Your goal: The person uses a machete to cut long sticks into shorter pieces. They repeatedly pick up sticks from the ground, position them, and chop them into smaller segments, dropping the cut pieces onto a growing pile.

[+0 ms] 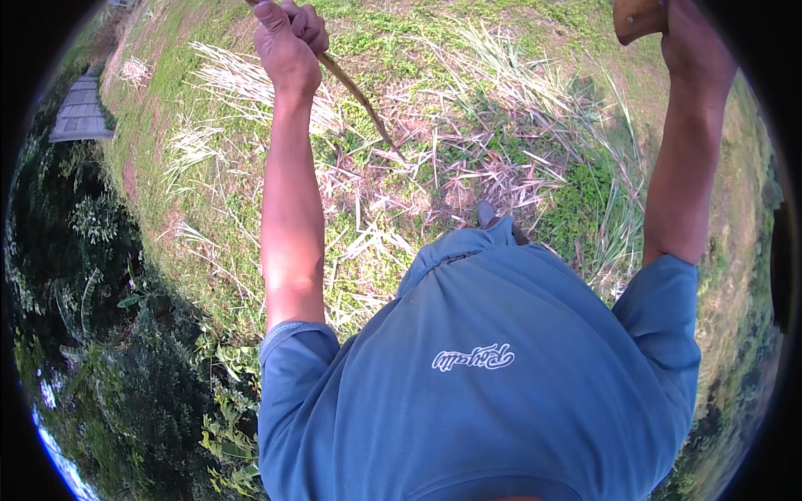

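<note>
The left hand (288, 48) is clenching a long thin stalk (359, 96), which is slanting rightward from that grip and ending well apart from the right hand (697, 43), itself grasping a brown handle (639, 20) and partly out of view.

Sunlit grassy ground (154, 209), bent round by the wide lens, with brownish bare earth showing in places. At the upper left lies a loose pile of long pale stalks (238, 77), roughly side by side. Below it is a smaller tuft of straw (192, 148); a little pale heap (134, 71) lies farther off to the left. Short dry scraps (501, 179) litter the middle at all angles. To the upper right, a heap of long green-and-straw-coloured leaves (526, 83) spreads over the grass.
</note>
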### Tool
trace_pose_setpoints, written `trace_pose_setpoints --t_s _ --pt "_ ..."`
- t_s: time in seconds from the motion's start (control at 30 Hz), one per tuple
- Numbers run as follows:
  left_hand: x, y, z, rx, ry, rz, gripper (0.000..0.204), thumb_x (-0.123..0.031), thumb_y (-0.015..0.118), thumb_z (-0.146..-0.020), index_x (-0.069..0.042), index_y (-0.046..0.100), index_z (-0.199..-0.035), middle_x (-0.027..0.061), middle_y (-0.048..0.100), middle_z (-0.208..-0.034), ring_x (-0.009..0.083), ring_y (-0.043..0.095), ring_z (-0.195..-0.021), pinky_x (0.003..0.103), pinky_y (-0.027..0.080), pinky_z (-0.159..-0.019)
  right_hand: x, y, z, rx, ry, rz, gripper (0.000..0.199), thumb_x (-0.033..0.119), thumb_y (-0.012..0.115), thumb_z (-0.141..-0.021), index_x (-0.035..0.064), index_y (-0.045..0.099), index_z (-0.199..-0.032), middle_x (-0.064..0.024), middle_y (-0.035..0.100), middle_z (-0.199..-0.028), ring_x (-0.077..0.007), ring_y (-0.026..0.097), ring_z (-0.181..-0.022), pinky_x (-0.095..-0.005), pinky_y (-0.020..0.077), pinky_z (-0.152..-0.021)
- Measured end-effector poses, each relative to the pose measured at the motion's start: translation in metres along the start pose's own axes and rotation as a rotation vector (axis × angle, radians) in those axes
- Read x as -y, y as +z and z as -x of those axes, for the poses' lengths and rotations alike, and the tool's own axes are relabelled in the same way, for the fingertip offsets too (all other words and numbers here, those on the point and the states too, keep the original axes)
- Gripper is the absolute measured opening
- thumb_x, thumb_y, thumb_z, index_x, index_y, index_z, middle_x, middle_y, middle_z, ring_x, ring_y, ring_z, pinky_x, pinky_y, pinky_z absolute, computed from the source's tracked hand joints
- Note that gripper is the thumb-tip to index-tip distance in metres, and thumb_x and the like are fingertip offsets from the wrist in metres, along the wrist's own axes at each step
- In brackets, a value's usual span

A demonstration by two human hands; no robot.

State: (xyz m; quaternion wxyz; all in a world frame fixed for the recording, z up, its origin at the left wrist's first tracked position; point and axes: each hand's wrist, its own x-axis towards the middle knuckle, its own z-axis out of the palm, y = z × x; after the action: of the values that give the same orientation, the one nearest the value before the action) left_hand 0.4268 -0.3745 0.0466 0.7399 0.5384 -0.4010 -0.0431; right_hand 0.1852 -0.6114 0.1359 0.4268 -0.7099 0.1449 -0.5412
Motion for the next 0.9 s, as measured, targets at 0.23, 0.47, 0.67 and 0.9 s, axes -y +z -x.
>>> trace_pose_setpoints --t_s 0.23,0.47,0.67,0.9 --pt "0.014 -0.057 0.077 -0.541 -0.022 -0.135 0.060 -0.069 0.024 -0.092 -0.017 0.023 -0.062 -0.0034 0.025 -0.050 0.0077 0.019 -0.041 0.026 0.015 -0.037 -0.130 0.058 0.199 0.644 0.423 0.202 0.018 0.019 0.064 -0.081 0.0024 0.059 -0.086 -0.0110 0.058 -0.059 -0.0237 0.055 -0.051 -0.0387 0.0422 -0.052" --pt "-0.008 -0.085 0.116 -0.702 -0.096 -0.079 0.067 -0.078 0.024 -0.088 -0.020 0.019 -0.055 -0.0049 0.018 -0.046 0.0098 0.014 -0.042 0.027 0.011 -0.040 -0.171 0.111 0.288 1.227 0.355 0.282 0.024 0.014 0.061 -0.077 0.0020 0.057 -0.098 -0.0198 0.063 -0.068 -0.0396 0.062 -0.065 -0.0479 0.0501 -0.061" --pt "-0.025 -0.099 0.155 -0.616 -0.106 -0.047 0.070 -0.080 0.032 -0.084 -0.019 0.020 -0.053 -0.0050 0.014 -0.045 0.0094 0.010 -0.043 0.029 0.009 -0.042 -0.224 0.123 0.315 1.485 0.174 0.384 0.026 0.011 0.057 -0.078 -0.0005 0.056 -0.102 -0.0224 0.065 -0.078 -0.0393 0.066 -0.074 -0.0507 0.0528 -0.067" --pt "-0.022 -0.052 0.160 -0.826 0.019 -0.180 0.068 -0.079 0.030 -0.086 -0.019 0.015 -0.058 -0.0053 0.013 -0.047 0.0095 0.010 -0.042 0.028 0.009 -0.041 -0.337 0.098 0.342 1.636 0.373 0.674 0.029 0.017 0.057 -0.080 -0.0004 0.061 -0.103 -0.0238 0.067 -0.084 -0.0415 0.066 -0.082 -0.0502 0.0534 -0.074"
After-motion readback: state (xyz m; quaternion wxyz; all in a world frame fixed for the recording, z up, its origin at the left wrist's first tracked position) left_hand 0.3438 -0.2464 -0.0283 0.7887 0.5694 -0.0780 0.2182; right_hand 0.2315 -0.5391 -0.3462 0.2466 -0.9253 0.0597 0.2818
